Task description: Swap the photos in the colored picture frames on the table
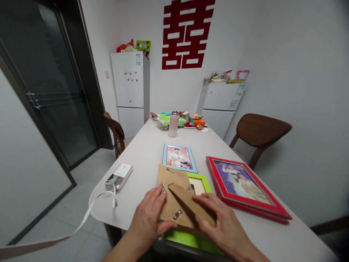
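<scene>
A brown picture-frame backing board with metal clips lies in front of me, over part of a lime-green picture frame. My left hand holds the board's left side, fingers on its face and thumb along the near edge. A brown support leg stands partly lifted from the board. My right hand has its fingers and thumb around the leg's right side. Just beyond the board lies a light-blue picture frame with a photo in it.
Stacked red picture frames lie to the right. A small device with a white strap is at the left edge of the table. Farther back stand a pink bottle and a heap of packets. Chairs flank the table.
</scene>
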Tool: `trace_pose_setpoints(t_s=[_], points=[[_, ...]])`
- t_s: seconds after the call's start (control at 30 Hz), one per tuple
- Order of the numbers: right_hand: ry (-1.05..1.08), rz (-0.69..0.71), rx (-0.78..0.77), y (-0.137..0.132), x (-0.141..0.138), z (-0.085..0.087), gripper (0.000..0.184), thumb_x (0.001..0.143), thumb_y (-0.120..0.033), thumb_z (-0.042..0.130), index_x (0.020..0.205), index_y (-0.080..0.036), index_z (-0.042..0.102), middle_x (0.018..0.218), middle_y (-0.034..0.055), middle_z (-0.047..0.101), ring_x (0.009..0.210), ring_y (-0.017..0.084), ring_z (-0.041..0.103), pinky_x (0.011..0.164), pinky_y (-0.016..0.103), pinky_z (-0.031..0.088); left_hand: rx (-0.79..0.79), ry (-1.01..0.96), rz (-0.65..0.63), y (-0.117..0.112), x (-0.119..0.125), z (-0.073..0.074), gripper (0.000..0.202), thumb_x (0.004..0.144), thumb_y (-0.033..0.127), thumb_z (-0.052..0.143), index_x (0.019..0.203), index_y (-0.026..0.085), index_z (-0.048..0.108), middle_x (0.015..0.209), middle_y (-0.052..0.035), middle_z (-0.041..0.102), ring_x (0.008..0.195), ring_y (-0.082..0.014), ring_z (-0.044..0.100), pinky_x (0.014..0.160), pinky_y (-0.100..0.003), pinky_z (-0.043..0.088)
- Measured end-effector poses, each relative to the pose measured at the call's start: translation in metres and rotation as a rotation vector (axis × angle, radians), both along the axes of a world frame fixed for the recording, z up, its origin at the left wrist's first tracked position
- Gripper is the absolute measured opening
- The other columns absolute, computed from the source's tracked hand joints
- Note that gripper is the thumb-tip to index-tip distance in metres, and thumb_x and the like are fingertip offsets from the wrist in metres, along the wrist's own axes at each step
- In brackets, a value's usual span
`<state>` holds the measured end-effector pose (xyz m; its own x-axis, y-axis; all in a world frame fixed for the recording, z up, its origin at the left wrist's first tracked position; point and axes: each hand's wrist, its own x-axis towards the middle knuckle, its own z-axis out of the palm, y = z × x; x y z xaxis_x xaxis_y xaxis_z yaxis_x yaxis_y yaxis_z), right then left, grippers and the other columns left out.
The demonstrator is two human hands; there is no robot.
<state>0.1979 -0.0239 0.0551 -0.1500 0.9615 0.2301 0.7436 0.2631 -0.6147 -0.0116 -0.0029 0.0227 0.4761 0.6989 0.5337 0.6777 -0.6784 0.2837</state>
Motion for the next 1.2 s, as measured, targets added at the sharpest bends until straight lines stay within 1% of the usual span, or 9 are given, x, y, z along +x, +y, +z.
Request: trace_pose_setpoints(t_s=[0.1, 0.2, 0.37, 0.53, 0.7, 0.8, 0.87, 1.0, 1.2], points=[[-0.067, -0.055, -0.047, -0.008, 0.026, -0.011, 0.036, 0.065, -0.032, 0.048, 0.096, -0.018, 0.059, 0.096, 0.0094, 0.052, 0.090, 0.022, 0.051, 0.081, 0.036, 0.040, -0.113, 0.028, -0.050, -0.001, 0.026, -0.010, 0.063, 0.061, 0.046, 0.065, 0.109, 0.010, 0.047, 0.116, -0.0193, 0.049, 0.107, -0.0283, 0.045, 0.089, -0.043, 0.040], [-0.111, -0.084, -0.068, -0.011, 0.037, -0.019, 0.036, 0.065, -0.032, 0.047, 0.096, -0.018, 0.059, 0.097, 0.0092, 0.052, 0.091, 0.022, 0.051, 0.082, 0.035, 0.040, -0.225, 0.073, -0.054, 0.001, 0.042, -0.014, 0.061, 0.060, 0.038, 0.068, 0.109, 0.010, 0.047, 0.116, -0.0187, 0.049, 0.106, -0.0282, 0.045, 0.090, -0.043, 0.039], [-0.182, -0.077, -0.039, -0.013, 0.036, -0.037, 0.037, 0.065, -0.030, 0.047, 0.099, -0.019, 0.058, 0.100, 0.0088, 0.051, 0.091, 0.022, 0.050, 0.083, 0.035, 0.039, -0.368, 0.109, -0.020, 0.003, 0.045, -0.012, 0.045, 0.066, 0.023, 0.061, 0.107, 0.014, 0.048, 0.115, -0.0128, 0.052, 0.108, -0.0248, 0.045, 0.092, -0.042, 0.036], [-0.282, -0.055, 0.025, -0.016, 0.035, -0.050, 0.040, 0.064, -0.031, 0.051, 0.101, -0.018, 0.058, 0.098, 0.0099, 0.052, 0.094, 0.024, 0.047, 0.084, 0.039, 0.036, -0.394, 0.127, -0.033, 0.002, 0.042, -0.008, 0.033, 0.071, 0.016, 0.052, 0.104, 0.014, 0.051, 0.114, -0.0090, 0.053, 0.112, -0.0211, 0.041, 0.096, -0.037, 0.031], [-0.313, -0.012, 0.024, -0.004, 0.034, -0.044, 0.034, 0.073, -0.033, 0.044, 0.100, -0.018, 0.057, 0.093, 0.0090, 0.053, 0.087, 0.021, 0.048, 0.079, 0.035, 0.038, -0.373, 0.074, -0.063, -0.004, 0.040, -0.010, 0.036, 0.073, 0.028, 0.053, 0.106, 0.014, 0.050, 0.118, -0.0111, 0.049, 0.114, -0.0224, 0.038, 0.097, -0.041, 0.029], [-0.358, -0.052, 0.052, 0.011, 0.032, -0.042, 0.032, 0.079, -0.029, 0.037, 0.101, -0.017, 0.056, 0.091, 0.0090, 0.053, 0.085, 0.019, 0.047, 0.077, 0.033, 0.037, -0.393, 0.095, -0.108, -0.008, 0.037, -0.011, 0.053, 0.066, 0.044, 0.058, 0.110, 0.015, 0.047, 0.122, -0.0126, 0.045, 0.114, -0.0255, 0.037, 0.097, -0.048, 0.024], [-0.415, -0.112, 0.061, 0.020, 0.031, -0.043, 0.031, 0.079, -0.029, 0.036, 0.100, -0.018, 0.057, 0.091, 0.0089, 0.052, 0.086, 0.020, 0.045, 0.076, 0.032, 0.036, -0.413, 0.123, -0.122, -0.008, 0.036, -0.012, 0.065, 0.058, 0.049, 0.063, 0.112, 0.016, 0.045, 0.123, -0.0127, 0.044, 0.114, -0.0266, 0.037, 0.097, -0.048, 0.023], [-0.484, -0.178, 0.081, 0.028, 0.028, -0.047, 0.029, 0.080, -0.030, 0.037, 0.095, -0.019, 0.059, 0.090, 0.0090, 0.051, 0.086, 0.020, 0.044, 0.077, 0.032, 0.035, -0.416, 0.120, -0.120, -0.006, 0.036, -0.013, 0.070, 0.053, 0.050, 0.067, 0.111, 0.017, 0.046, 0.121, -0.0106, 0.047, 0.113, -0.0256, 0.038, 0.095, -0.043, 0.027], [-0.399, -0.178, 0.087, 0.026, 0.027, -0.047, 0.029, 0.080, -0.026, 0.036, 0.086, -0.014, 0.061, 0.087, 0.0094, 0.050, 0.086, 0.020, 0.044, 0.079, 0.030, 0.036, -0.405, 0.099, -0.106, -0.005, 0.037, -0.016, 0.070, 0.052, 0.050, 0.068, 0.110, 0.015, 0.048, 0.118, -0.0108, 0.049, 0.111, -0.0257, 0.041, 0.094, -0.042, 0.029]])
